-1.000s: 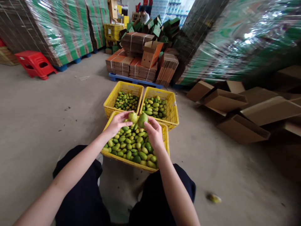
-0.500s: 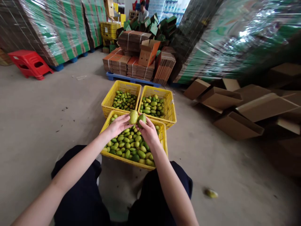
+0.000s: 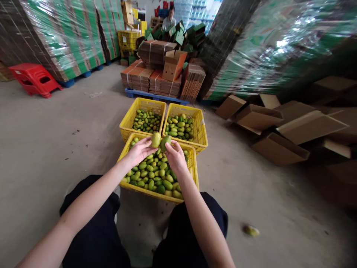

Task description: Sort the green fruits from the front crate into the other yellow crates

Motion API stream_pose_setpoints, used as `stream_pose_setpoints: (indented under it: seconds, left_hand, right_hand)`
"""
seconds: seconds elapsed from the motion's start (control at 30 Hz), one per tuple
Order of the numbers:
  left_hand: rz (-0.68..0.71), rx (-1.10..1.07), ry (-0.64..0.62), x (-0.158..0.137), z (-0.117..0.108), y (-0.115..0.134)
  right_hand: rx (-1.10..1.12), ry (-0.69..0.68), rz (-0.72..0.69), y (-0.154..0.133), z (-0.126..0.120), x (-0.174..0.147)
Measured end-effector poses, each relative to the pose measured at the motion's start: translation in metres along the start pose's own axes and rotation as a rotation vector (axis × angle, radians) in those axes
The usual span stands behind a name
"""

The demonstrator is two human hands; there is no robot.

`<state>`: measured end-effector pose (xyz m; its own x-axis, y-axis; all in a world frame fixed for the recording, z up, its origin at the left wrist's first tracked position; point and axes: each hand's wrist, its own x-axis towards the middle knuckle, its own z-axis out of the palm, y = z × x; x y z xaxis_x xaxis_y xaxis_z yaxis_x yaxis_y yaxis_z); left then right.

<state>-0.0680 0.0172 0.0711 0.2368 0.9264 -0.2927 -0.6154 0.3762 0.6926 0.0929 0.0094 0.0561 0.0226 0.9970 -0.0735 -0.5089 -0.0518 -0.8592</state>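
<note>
My left hand (image 3: 143,152) is closed around a yellow-green oval fruit (image 3: 156,139), which looks like a lemon or small mango. In my right hand (image 3: 175,156) is a darker green oval fruit (image 3: 165,143), pinched between thumb and fingers. Both fruits are held up side by side, close together, above the near yellow crate (image 3: 158,192). That crate is filled with many similar fruits (image 3: 150,175), green to yellowish. Just beyond it stand two more yellow crates, the far left crate (image 3: 126,128) and the far right crate (image 3: 201,128), both part-filled with such fruits.
One fruit (image 3: 251,230) lies on the floor at right. Open cardboard boxes (image 3: 281,149) are heaped at right. Flattened cartons (image 3: 164,85) sit on a blue pallet (image 3: 139,93) behind the crates. A red stool (image 3: 35,79) and wrapped stacks stand at left; a person (image 3: 169,20) is at the back.
Both hands keep hold of their fruits. The green fruit in my right hand appears slightly turned and shifted left. The whole view has moved a little.
</note>
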Motion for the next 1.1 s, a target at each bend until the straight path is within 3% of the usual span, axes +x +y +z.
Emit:
stream_pose_setpoints:
  seconds: [0.13, 0.53, 0.8, 1.1]
  left_hand:
    - [-0.02, -0.022, 0.01, 0.0, 0.003, 0.001]
    - [0.086, 0.035, -0.049, 0.007, -0.003, -0.01]
    - [-0.02, 0.025, -0.057, 0.009, -0.004, -0.008]
    - [0.038, 0.053, 0.022, 0.004, 0.001, -0.006]
  right_hand:
    - [0.036, -0.024, 0.049, -0.003, 0.0, 0.001]
    - [0.026, -0.085, 0.065, 0.001, 0.004, -0.003]
    - [0.003, -0.139, 0.114, -0.004, 0.006, -0.003]
    - [0.029, -0.112, 0.132, 0.0, 0.006, -0.003]
